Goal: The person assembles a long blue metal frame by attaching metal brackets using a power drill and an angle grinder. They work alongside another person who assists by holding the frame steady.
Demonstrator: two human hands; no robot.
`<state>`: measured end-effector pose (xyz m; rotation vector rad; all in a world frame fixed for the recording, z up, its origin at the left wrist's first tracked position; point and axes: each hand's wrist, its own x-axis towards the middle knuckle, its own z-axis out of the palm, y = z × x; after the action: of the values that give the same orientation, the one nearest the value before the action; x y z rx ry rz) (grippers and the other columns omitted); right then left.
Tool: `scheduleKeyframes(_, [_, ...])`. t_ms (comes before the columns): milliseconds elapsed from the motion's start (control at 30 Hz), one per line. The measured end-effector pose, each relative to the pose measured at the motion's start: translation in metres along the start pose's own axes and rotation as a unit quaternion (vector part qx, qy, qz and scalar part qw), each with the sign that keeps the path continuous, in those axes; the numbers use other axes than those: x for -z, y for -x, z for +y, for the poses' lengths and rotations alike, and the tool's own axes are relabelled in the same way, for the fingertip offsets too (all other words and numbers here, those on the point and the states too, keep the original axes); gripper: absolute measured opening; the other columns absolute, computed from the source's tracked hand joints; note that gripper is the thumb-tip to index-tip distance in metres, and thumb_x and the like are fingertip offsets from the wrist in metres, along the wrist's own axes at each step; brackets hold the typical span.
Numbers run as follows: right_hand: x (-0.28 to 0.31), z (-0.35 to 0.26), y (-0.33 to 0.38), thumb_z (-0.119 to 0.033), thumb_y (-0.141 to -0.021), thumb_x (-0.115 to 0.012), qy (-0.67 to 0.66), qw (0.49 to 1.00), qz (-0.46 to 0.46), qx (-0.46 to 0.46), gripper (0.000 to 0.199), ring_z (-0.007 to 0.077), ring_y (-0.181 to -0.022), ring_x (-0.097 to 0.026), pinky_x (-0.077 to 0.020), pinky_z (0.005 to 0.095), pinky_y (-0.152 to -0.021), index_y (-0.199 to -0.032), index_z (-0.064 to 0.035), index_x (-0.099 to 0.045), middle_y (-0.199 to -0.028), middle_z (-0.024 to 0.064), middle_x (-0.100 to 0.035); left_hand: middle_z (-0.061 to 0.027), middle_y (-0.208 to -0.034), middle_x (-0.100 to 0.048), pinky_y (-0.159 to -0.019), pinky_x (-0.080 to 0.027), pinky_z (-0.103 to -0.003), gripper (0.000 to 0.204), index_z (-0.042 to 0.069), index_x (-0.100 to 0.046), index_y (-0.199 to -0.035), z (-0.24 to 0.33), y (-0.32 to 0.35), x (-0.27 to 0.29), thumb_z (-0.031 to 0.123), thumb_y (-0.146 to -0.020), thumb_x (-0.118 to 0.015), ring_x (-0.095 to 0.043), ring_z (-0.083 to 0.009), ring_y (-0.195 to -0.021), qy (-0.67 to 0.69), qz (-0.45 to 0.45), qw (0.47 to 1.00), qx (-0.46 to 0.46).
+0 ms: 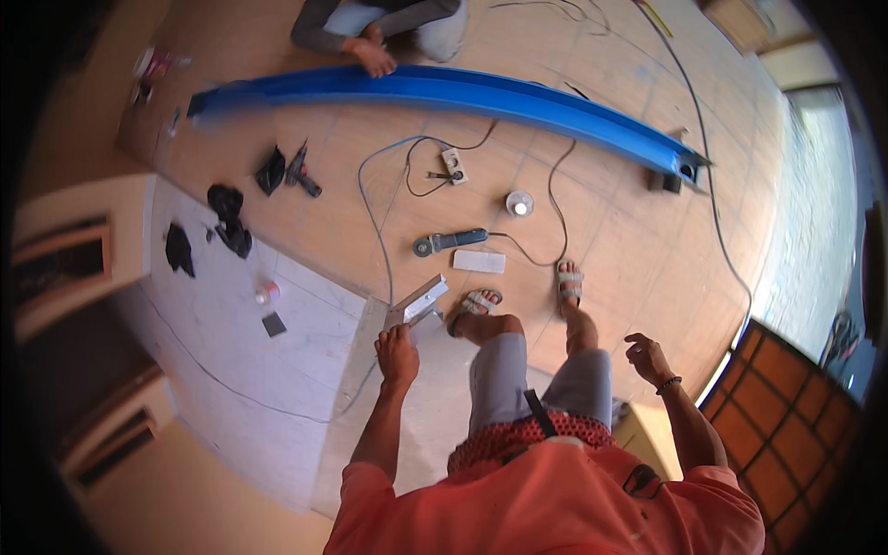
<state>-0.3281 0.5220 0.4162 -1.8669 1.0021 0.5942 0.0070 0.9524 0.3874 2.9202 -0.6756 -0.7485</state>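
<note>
My left hand (398, 355) is closed around the near end of a short silver metal bracket (421, 301), which looks like an angled profile with a small hole. Its far end points up and to the right, beside my left sandal. My right hand (646, 359) hangs away from everything at the right, fingers loosely bent and apart, holding nothing. On the floor ahead of my feet lie an angle grinder (450, 241) and a small white block (479, 262). Farther off, a long blue steel beam (444, 88) stretches across the floor.
Another person's hand (375, 60) rests on the beam. Cables (383, 245) cross the floor around a power strip (454, 166) and a round clear container (520, 203). A cordless drill (301, 172) and black plastic bags (228, 222) lie left; a gridded orange panel (786, 416) stands right.
</note>
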Motion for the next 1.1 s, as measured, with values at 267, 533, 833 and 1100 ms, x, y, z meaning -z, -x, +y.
scheduleKeyframes(267, [-0.128,-0.036,-0.307,-0.010,-0.079,-0.060,0.269,0.916,-0.186,0.230,0.057,0.0387,-0.101,-0.062,-0.0502,0.0461,-0.087,-0.134,-0.0087,-0.049,-0.107,0.0227,-0.064,-0.0091,-0.101,-0.060,-0.088,-0.039,-0.041,0.032,0.007,-0.058,-0.104,-0.016,-0.011,-0.158,-0.002,-0.074,-0.063,-0.053,-0.0287,-0.101,0.003,0.065,0.998,0.012])
scheduleKeyframes(533, [-0.371,-0.072,-0.512,-0.019,-0.079,-0.067,0.440,0.737,-0.031,0.512,0.078,0.0388,-0.115,-0.046,-0.0432,0.0509,-0.089,-0.148,-0.0099,-0.032,-0.129,0.0194,-0.045,-0.0091,-0.104,-0.060,-0.091,-0.038,-0.041,0.043,0.005,-0.058,-0.113,-0.004,-0.054,-0.261,-0.006,-0.072,-0.062,-0.051,-0.0273,-0.105,-0.015,0.067,0.997,0.032])
scheduleKeyframes(833, [-0.415,-0.073,-0.539,-0.031,-0.084,-0.066,0.436,0.736,0.028,0.516,0.075,0.0387,-0.107,-0.053,-0.0463,0.0498,-0.085,-0.146,-0.0087,-0.030,-0.117,0.0199,-0.052,-0.0124,-0.117,-0.057,-0.099,-0.037,-0.043,0.054,0.001,-0.056,-0.126,0.013,-0.045,-0.317,-0.007,-0.073,-0.062,-0.049,-0.0287,-0.119,-0.011,0.188,0.978,0.084])
scheduleKeyframes(1100, [-0.370,-0.101,-0.537,-0.026,-0.076,-0.075,0.339,0.780,-0.177,0.496,0.064,0.0370,-0.102,-0.062,-0.0511,0.0421,-0.086,-0.127,0.0013,-0.046,-0.113,0.0225,-0.061,-0.0102,-0.142,-0.046,-0.111,-0.031,-0.053,0.065,0.011,-0.055,-0.132,-0.006,-0.018,-0.347,-0.005,-0.072,-0.072,-0.032,-0.0354,-0.139,0.026,0.261,0.956,0.130])
